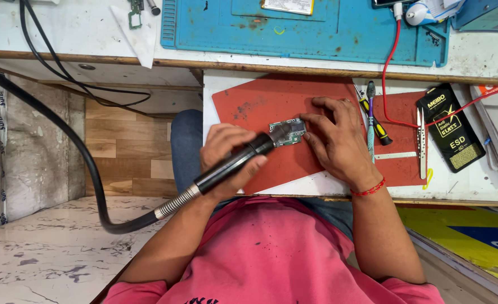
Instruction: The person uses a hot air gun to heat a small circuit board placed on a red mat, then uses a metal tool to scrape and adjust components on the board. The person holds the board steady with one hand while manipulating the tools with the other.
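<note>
Left hand (pixel 226 155) wrapped fully around black hot-air handpiece (pixel 235 163), fingers closed on barrel, nozzle end resting over small green circuit board (pixel 287 133). Right hand (pixel 334 141) flat and mostly open, holding nothing; fingertips (pixel 306 120) pressing down at right edge of board. Whether thumb also touches board: cannot tell.

Surroundings, largest to smallest:
- White workbench (pixel 474 180), scuffed, wooden front edge, carrying everything below.
- Blue work mat (pixel 339 34) at far side of bench, stained, well apart from hands.
- Red mat (pixel 260 104) directly under both hands; board lying near its middle.
- Thick black hose (pixel 91 174) running from handpiece via ribbed metal collar, looping down left of bench over marble floor.
- Second, smaller red mat (pixel 404 112) just right of right hand.
- Black antistatic packet (pixel 450 132), right of smaller mat, tilted.
- Thin red cable (pixel 388 73) crossing from blue mat down onto smaller red mat, then over to packet.
- Screwdriver with yellow-and-black handle (pixel 375 126) beside right hand, near knuckles.
- Metal tweezers (pixel 422 143) between smaller mat and packet, lying roughly upright in view.
- Red thread bracelet (pixel 368 190) on right wrist.
</note>
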